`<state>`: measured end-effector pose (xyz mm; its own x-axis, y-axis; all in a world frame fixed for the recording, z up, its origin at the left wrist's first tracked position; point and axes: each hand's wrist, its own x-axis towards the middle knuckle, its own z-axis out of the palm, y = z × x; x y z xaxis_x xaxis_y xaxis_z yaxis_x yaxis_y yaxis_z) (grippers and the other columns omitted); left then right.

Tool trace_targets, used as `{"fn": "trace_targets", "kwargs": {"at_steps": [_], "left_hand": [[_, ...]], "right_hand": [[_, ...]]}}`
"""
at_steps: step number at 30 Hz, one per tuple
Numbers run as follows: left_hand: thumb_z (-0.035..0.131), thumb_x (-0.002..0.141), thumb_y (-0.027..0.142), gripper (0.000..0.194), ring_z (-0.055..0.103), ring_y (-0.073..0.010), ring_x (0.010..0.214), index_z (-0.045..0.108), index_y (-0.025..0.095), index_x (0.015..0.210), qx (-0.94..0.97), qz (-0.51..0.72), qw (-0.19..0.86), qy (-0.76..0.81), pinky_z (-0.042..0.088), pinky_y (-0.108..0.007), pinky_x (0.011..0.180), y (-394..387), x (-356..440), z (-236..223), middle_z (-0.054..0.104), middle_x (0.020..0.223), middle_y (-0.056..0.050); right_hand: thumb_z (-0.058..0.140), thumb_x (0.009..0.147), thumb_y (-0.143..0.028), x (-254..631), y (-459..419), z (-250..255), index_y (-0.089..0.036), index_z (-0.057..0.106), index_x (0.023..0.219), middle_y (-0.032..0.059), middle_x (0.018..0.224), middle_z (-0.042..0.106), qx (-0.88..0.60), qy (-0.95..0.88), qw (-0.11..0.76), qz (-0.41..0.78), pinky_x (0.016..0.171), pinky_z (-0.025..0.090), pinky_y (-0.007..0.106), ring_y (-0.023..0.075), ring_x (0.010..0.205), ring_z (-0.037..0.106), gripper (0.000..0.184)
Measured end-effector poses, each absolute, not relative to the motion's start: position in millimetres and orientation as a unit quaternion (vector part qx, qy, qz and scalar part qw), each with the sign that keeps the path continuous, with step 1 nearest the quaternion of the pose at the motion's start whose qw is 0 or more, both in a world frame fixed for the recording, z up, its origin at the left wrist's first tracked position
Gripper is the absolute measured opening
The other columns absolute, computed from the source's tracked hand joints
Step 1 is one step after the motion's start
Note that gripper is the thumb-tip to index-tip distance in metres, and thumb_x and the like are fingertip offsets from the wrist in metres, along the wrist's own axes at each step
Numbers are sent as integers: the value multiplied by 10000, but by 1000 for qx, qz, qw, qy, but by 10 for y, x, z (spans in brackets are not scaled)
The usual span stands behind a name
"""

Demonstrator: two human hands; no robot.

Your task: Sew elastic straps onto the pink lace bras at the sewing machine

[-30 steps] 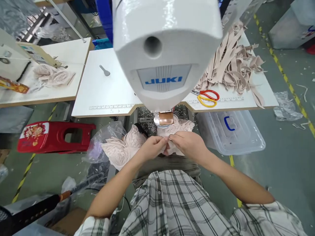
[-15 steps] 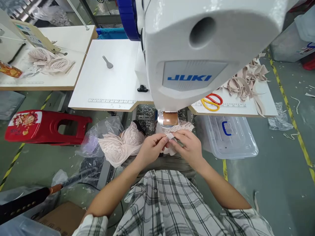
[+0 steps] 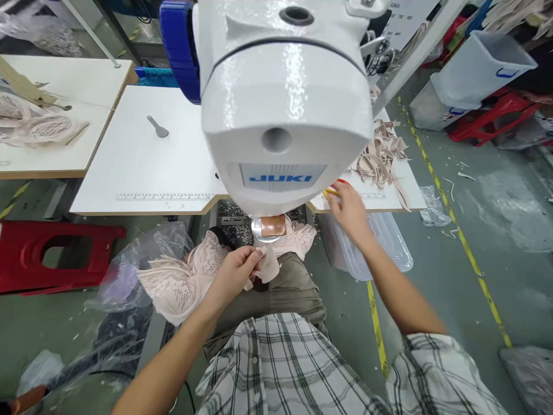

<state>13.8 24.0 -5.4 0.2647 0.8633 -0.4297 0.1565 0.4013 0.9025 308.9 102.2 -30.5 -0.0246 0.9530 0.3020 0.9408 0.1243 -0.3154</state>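
My left hand (image 3: 238,270) pinches the edge of a pale pink lace bra (image 3: 298,237) just in front of the sewing machine head (image 3: 280,121). A plain flap of its fabric hangs beside my fingertips, and part of the bra lies under the machine's front end. Out to the right, my right hand (image 3: 349,212) has its fingers closed at the handles of the red and yellow scissors (image 3: 330,191) on the table edge; the blades are out of sight behind the machine head. More pale pink lace bras (image 3: 173,285) are heaped left of my left hand.
Beige fabric strips (image 3: 380,158) lie on the right side of the white table (image 3: 142,155). A small grey tool (image 3: 158,127) rests on its left side. Below stand a lidded clear plastic box (image 3: 391,248) and a red stool (image 3: 56,253).
My right hand has let go of the bra and moved right and forward to the scissors. My left hand still holds the fabric. The view has shifted to the right.
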Motion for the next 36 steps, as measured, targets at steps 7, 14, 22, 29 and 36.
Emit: {"fn": "trace_targets", "kwargs": {"at_steps": [7,14,22,29,36], "left_hand": [[738,737,537,426,433,-69,517,583,150,649,331,321,750,475,343,-195,500,185,192,-55,536,601,16],[744,771,478,379,469,-73,541,613,138,663,277,326,782,454,378,-207,539,195,102,-20,567,637,-6],[708,783,467,349,475,-77,543,610,146,685,313,322,756,477,350,-201,513,173,144,-91,581,639,-3],[607,808,386,272,466,-88,542,580,163,654,377,296,711,515,373,-217,528,169,117,-58,573,639,-5],[641,733,354,213,325,-57,459,633,147,686,271,320,782,461,248,-213,452,194,32,-59,500,568,27]], "right_hand": [[539,893,-247,3400,1358,-90,-84,640,1134,215,1031,685,-668,-743,8,29,649,437,337,303,863,642,308],[534,879,-438,3030,113,136,-158,634,1046,93,806,680,-639,-726,102,233,462,435,296,190,545,595,341],[581,889,-324,2510,-277,124,-225,594,1109,90,1051,718,-522,-796,151,268,690,578,355,251,920,707,242],[572,930,-352,2490,-195,48,-236,610,1145,74,1041,731,-508,-794,141,302,628,571,337,211,764,702,247],[602,843,-356,2575,-316,38,-242,633,1038,12,729,617,-575,-711,168,367,447,470,273,162,552,571,227]]}}
